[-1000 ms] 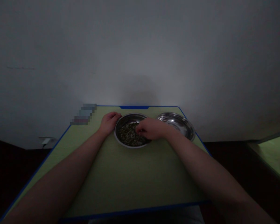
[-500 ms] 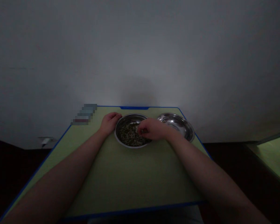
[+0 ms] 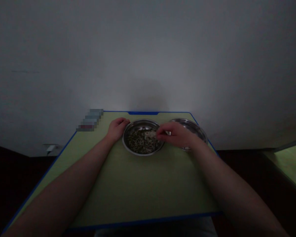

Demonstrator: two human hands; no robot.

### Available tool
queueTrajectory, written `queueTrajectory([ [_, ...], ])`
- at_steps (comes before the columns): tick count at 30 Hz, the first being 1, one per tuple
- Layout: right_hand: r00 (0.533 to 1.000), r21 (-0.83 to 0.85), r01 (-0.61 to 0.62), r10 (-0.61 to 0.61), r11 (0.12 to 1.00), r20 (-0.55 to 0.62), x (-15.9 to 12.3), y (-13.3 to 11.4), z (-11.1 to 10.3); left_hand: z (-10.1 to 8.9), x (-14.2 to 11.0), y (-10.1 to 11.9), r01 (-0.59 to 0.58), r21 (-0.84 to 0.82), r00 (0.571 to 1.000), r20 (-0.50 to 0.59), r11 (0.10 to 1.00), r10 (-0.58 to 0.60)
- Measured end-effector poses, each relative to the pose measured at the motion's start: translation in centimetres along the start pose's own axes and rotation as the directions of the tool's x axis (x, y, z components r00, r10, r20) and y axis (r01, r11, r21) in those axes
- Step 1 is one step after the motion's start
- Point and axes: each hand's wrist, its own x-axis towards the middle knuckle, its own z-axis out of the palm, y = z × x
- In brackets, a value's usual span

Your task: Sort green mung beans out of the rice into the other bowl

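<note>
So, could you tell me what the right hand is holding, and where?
The right hand seems to pinch a small pale bit at its fingertips, too small to identify; the left hand rests against the bowl's rim.

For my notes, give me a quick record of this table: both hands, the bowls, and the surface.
Left hand: left hand against the rim of the first bowl
Right hand: right hand pinched, over the gap between bowls; anything held too small to tell
First bowl: steel bowl holding dark and pale grains
Second bowl: steel dish partly behind the right hand
Surface: green table, blue edge
</note>
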Motion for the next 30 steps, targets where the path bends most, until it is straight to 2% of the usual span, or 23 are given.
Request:
queueTrajectory([
  [2, 0.99, 0.106, -0.028, 0.042, 0.994, -0.131, -1.7, 0.8, -1.4, 0.0, -0.1, 0.1, -0.001, 0.015, 1.0, -0.008, 1.0, 0.001],
  [4, 0.959, 0.208, -0.048, 0.103, 0.977, -0.263, -3.5, 2.1, -2.6, 0.0, -0.1, 0.2, -0.006, 0.029, 1.0, -0.012, 1.0, 0.007],
  [7, 0.861, 0.323, -0.05, 0.204, 0.945, -0.465, -5.5, 4.4, -3.9, 0.0, -0.1, 0.2, -0.004, 0.034, 1.0, -0.011, 0.999, 0.005],
  [9, 0.8, 0.397, -0.079, 0.295, 0.914, -0.522, -6.3, 5.8, -4.4, 0.0, -0.1, 0.2, 0.006, 0.037, 1.0, -0.017, 0.999, -0.005],
  [12, 0.772, 0.515, -0.117, 0.404, 0.849, -0.491, -6.5, 7.0, -4.9, -0.1, -0.1, 0.1, 0.018, 0.035, 1.0, -0.023, 0.999, -0.017],
  [16, 0.764, 0.624, -0.1, 0.461, 0.775, -0.451, -6.4, 7.6, -5.3, -0.2, -0.2, 0.1, 0.004, 0.032, 1.0, -0.009, 0.999, -0.004],
  [19, 0.752, 0.654, -0.131, 0.505, 0.745, -0.424, -6.5, 7.7, -5.4, -0.2, -0.2, 0.1, -0.009, 0.028, 1.0, -0.002, 1.0, 0.01],
  [25, 0.73, 0.62, -0.178, 0.525, 0.764, -0.438, -6.5, 7.9, -5.2, -0.4, 0.0, -0.2, -0.007, 0.018, 1.0, 0.019, 1.0, 0.006],
  [30, 0.719, 0.491, -0.276, 0.516, 0.826, -0.465, -6.6, 7.6, -5.4, -0.5, 0.3, -0.6, -0.04, 0.05, 0.999, 0.028, 0.998, 0.039],
])
